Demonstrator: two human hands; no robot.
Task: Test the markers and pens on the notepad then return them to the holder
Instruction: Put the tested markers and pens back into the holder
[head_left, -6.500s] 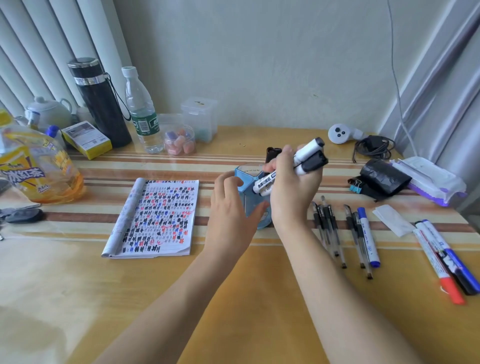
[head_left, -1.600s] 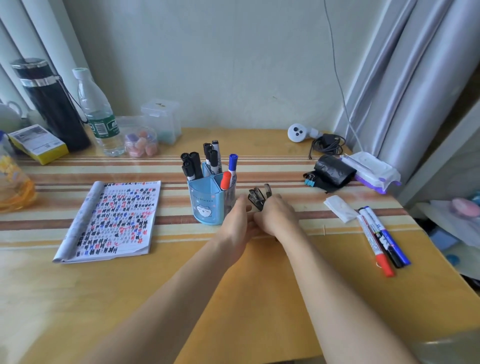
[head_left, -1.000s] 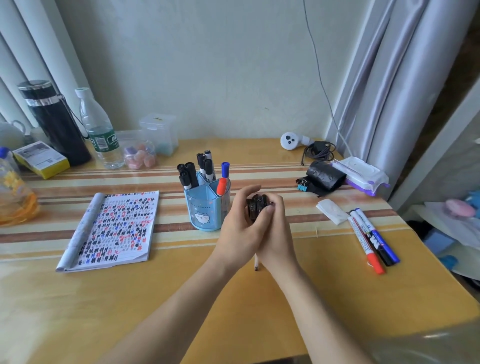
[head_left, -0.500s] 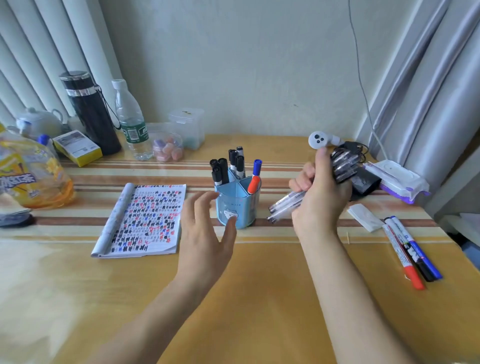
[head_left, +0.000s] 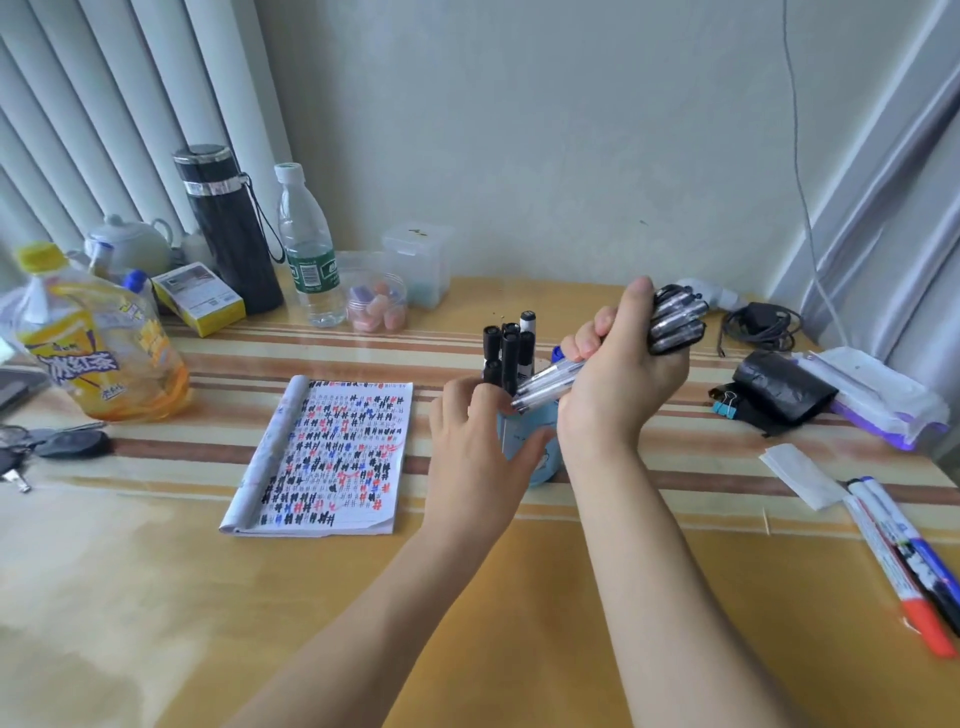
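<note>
My right hand (head_left: 621, 374) grips a bundle of clear gel pens (head_left: 675, 322) with black caps, tips slanting down-left over the blue pen holder (head_left: 540, 449). My left hand (head_left: 478, 457) wraps around the holder's left side. Several black-capped markers (head_left: 509, 348) stand in the holder. The notepad (head_left: 332, 452), covered in black, red and blue hash marks, lies to the left of the holder. Three markers (head_left: 904, 561), red, black and blue, lie at the table's right edge.
At the back left stand a black flask (head_left: 228, 228), a water bottle (head_left: 306, 244), a yellow drink bottle (head_left: 98, 343) and a yellow box (head_left: 200, 299). Keys (head_left: 52, 447) lie at far left. A black pouch (head_left: 779, 389), wipes pack (head_left: 878, 395), charger cable (head_left: 758, 322) and white paper slip (head_left: 802, 475) sit right.
My right hand has carried the pen bundle left, over the holder. My left hand moved from open beside the holder to holding its side.
</note>
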